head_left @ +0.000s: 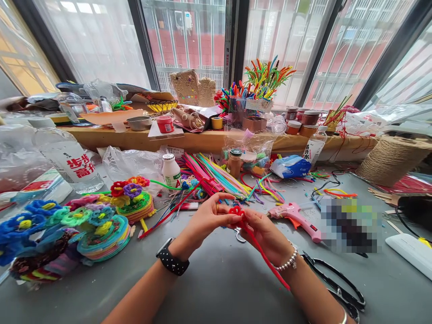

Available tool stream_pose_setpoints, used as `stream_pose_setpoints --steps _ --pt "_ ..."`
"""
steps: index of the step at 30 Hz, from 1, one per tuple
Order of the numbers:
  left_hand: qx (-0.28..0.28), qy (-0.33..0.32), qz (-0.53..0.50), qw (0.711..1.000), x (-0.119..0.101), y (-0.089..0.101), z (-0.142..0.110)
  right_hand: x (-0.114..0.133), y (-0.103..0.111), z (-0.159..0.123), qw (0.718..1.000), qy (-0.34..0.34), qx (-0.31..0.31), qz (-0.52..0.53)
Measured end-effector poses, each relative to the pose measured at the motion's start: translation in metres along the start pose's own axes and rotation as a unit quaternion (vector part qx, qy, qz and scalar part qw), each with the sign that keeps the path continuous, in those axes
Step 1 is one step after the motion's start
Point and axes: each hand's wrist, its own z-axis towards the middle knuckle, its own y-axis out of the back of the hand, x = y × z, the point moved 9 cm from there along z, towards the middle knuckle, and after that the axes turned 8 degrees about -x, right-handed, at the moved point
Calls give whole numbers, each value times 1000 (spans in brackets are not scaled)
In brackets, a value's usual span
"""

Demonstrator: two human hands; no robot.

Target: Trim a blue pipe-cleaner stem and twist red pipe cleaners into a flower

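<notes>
Between my two hands is a red pipe cleaner (259, 249), its upper end bent into small flower-like loops. My left hand (216, 215) pinches the looped end between thumb and fingers. On the other side, my right hand (261, 231) grips the same piece just below the loops, and the long tail hangs down across my right wrist. Behind my hands lies a loose bundle of colourful pipe cleaners (209, 175). A pink glue gun (297, 218) rests right of my right hand. Partly hidden under the hands is a metal scissors handle (240, 235).
Pipe-cleaner flower pots (104, 240) stand at the left, near a large water bottle (65, 155). A white bottle (171, 171) and a brown jar (234, 163) stand behind. Eyeglasses (334, 281) lie at the right, below a twine spool (393, 159). A cluttered ledge (202, 140) runs along the windows.
</notes>
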Motion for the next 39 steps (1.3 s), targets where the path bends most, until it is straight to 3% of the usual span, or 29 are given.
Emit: stream_pose_setpoints --steps 6,14,21,29,36,39 --pt "29 -1 -16 999 -1 -5 -3 -3 -9 -2 998 1 59 30" --pt "-44 -20 -56 997 -1 4 -2 -3 -8 3 999 34 1 39" --pt "-71 7 -87 994 6 11 3 -7 9 8 994 42 -74 71" --pt "-73 14 -93 993 3 5 -4 2 3 6 997 68 -34 25" --pt "-69 26 -113 991 8 6 -1 8 -2 3 994 107 -29 6" --pt "-54 31 -74 995 8 7 0 13 -1 2 988 138 -44 -55"
